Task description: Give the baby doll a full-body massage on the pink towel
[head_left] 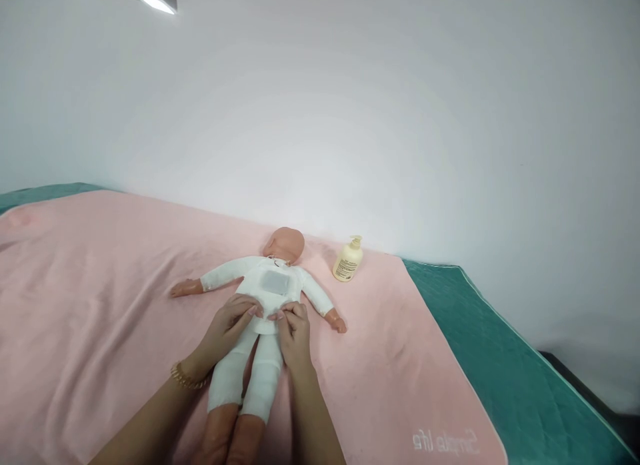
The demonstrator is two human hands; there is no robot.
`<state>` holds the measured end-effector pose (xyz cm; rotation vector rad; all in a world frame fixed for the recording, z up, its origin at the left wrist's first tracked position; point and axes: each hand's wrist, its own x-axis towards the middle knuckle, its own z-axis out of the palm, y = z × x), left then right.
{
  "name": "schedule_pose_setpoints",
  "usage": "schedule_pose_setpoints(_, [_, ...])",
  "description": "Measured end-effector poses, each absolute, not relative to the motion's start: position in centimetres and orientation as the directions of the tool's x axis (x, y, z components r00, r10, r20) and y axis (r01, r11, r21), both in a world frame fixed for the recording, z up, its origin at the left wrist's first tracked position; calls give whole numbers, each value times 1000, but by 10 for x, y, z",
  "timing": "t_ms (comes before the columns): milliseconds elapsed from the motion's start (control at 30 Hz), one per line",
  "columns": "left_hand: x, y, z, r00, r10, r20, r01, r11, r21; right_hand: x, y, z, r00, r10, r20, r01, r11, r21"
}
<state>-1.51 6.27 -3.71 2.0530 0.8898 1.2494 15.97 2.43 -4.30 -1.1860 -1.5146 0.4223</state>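
Observation:
A baby doll (pixel 270 311) in a white fabric suit lies stretched out on a pink blanket (pixel 390 371), its head away from me. Its arms are spread, and a grey rectangular patch (pixel 275 282) shows on its torso. My left hand (pixel 237 316) rests on the left side of the doll's lower torso, thumb and fingers drawn together in a pinch on it. Opposite, my right hand (pixel 295 325) pinches the right side at the same height. A small gap separates the two thumbs. The curled fingers partly hide the fabric between them.
A pale yellow pump bottle (pixel 348 259) stands on the blanket right of the doll's head. Under the blanket, a green cover (pixel 480 331) shows at the right and far left. A white wall (pixel 320 105) rises behind. Blanket folds run along the left.

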Motion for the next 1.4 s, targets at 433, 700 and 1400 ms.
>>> schedule_pose_setpoints(433, [-13,70,-42,366,792,489,299,-598,744,159,30,-44,147,883,446,441,345,-828])
schedule_pose_setpoints(700, [-14,68,-44,333,758,560,328,-650,685,162,27,-42,159,823,546,480,419,-771])
schedule_pose_setpoints(1400, [-14,69,-44,381,764,521,430,-645,632,159,30,-47,71,867,493,656,331,-678])
